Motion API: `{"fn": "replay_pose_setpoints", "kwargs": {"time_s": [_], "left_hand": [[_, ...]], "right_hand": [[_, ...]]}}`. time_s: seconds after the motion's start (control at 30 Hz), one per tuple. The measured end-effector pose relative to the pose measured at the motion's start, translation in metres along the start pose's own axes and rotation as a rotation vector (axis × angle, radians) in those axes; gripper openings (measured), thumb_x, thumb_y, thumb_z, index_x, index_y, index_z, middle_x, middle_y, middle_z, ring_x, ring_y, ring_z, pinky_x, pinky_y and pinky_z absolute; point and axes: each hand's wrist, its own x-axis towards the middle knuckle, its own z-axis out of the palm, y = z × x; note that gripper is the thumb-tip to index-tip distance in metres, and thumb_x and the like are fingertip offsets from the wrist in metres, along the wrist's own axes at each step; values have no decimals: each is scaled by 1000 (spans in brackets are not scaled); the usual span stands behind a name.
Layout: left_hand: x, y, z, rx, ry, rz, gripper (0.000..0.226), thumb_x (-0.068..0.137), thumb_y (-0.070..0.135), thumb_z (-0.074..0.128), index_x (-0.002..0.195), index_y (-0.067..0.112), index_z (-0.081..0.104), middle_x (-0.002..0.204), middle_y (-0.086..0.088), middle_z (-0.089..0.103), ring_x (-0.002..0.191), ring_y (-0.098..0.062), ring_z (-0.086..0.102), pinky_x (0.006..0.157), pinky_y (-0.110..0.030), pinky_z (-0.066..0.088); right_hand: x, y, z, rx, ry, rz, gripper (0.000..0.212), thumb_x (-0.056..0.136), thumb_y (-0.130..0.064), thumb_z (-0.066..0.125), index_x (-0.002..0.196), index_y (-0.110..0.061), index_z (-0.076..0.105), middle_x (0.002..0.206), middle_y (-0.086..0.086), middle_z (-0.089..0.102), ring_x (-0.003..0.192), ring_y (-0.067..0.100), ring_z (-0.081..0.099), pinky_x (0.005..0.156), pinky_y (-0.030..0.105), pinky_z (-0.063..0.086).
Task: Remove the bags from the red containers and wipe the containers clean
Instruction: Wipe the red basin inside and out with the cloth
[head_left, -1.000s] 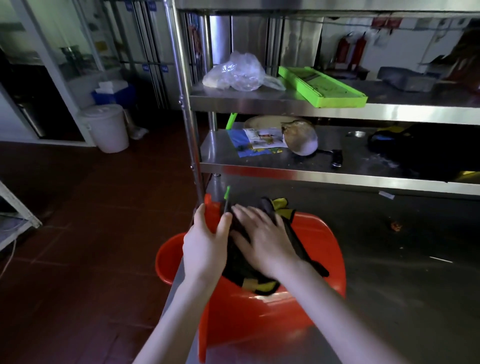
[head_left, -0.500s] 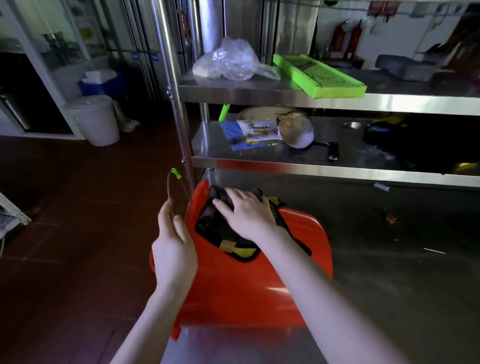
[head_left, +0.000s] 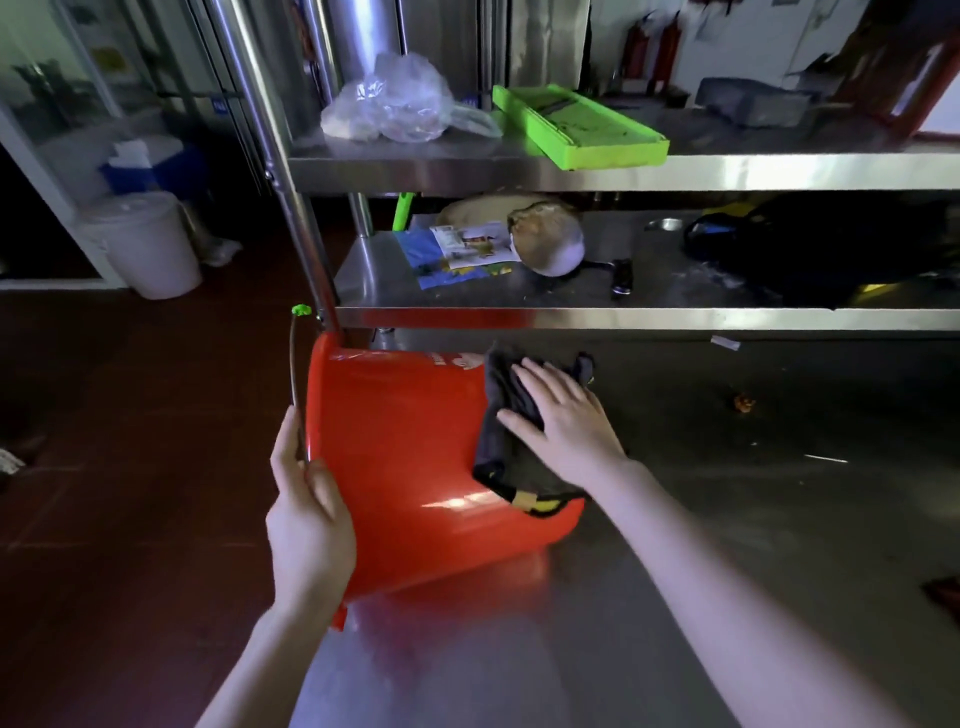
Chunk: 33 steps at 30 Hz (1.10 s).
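**Fig. Wiping the outer wall of a tipped container.** The red plastic bucket (head_left: 415, 467) lay on its side at the left edge of the stainless-steel table (head_left: 727, 545). Its mouth end appeared to overhang the dark red tiled floor (head_left: 130, 467). The left hand (head_left: 306, 514) gripped that end, with the thumb laid on the outer wall and the other fingers curled out of sight round the rim. The thin wire handle (head_left: 294, 384) stood up past them. The right hand (head_left: 566, 421) pressed a dark cloth with yellow trim (head_left: 498, 447) against the bucket's right end, fingers straight and spread apart. No bag could be seen in or on the bucket.

Points of risk, as judged from the room:
- (a) The bucket rested on a curved wall beside a table edge. A leftward wiping stroke, or a slackened left grip, could roll or push it onto the floor.
- (b) The cloth was pressed, not grasped, and might slide off the glossy plastic.
- (c) The rim sat close to the steel shelf post (head_left: 291, 208) and could strike it if turned.
- (d) The loose handle could swing against the left fingers.
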Motion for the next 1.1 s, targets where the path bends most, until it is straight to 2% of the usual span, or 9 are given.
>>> {"fn": "replay_pose_setpoints", "kwargs": {"time_s": [0.17,0.33,0.43,0.5,0.63,0.73,0.8,0.97,1.1], "left_hand": [[9,-7,-1,14,15,13,51,103,29,29,136,67,19,57,-11,55,34,-13,46,30,-22,36],[23,-15,-24,29,-40,44,51,103,28,32,138,65,24,56,5,55,36,-21,50,30,-21,39],[21,-13,-26,28,-51,61,52,101,28,33,139,63,26,56,-3,60,31,-13,46,31,-15,34],[15,-10,-23,8,-41,71,52,102,26,34,142,59,27,65,-12,64,31,-11,45,31,-16,33],[8,-10,-17,-24,-36,77,54,99,27,36,138,63,26,52,10,54,33,-16,45,33,-25,35],[10,-15,-16,-6,-66,92,57,101,13,41,145,48,31,76,40,61,49,9,53,46,-3,36],[12,-18,-21,-16,-82,73,57,101,11,40,145,46,31,81,52,53,54,12,55,49,-3,38],[21,-19,-24,-89,-44,71,56,101,22,37,136,65,28,48,-5,52,33,-11,40,34,-18,32],[10,-22,-26,-133,-47,97,52,99,33,33,140,63,26,45,-1,46,33,-8,37,34,-18,31]], "right_hand": [[-18,-3,19,-28,102,16,72,94,-67,13,154,-29,17,161,-14,11,150,11,4,118,53,19],[-83,-21,38,-104,233,-116,71,97,-63,27,155,-22,19,162,-7,15,150,17,11,117,56,16],[-71,-26,28,-156,178,-210,72,96,-65,28,154,-23,22,161,-8,21,149,14,15,116,54,21],[-45,-37,14,-164,133,-116,72,95,-68,21,153,-26,26,159,-11,25,148,11,19,117,51,21],[-12,-98,14,-76,167,63,69,95,-64,20,150,-24,33,155,-8,34,144,16,29,115,55,18],[-9,-160,32,-29,233,-171,64,95,-59,31,147,-23,39,153,-6,39,142,19,33,112,57,23],[-5,-180,35,-14,222,-330,60,97,-57,32,147,-23,38,155,-6,36,144,18,28,114,56,21],[8,-124,16,-35,204,-193,68,91,-68,27,147,-31,37,155,-11,34,144,9,28,116,45,22],[4,-43,1,-35,53,192,71,90,-71,17,144,-31,39,152,-10,39,143,12,29,114,42,26]]}}
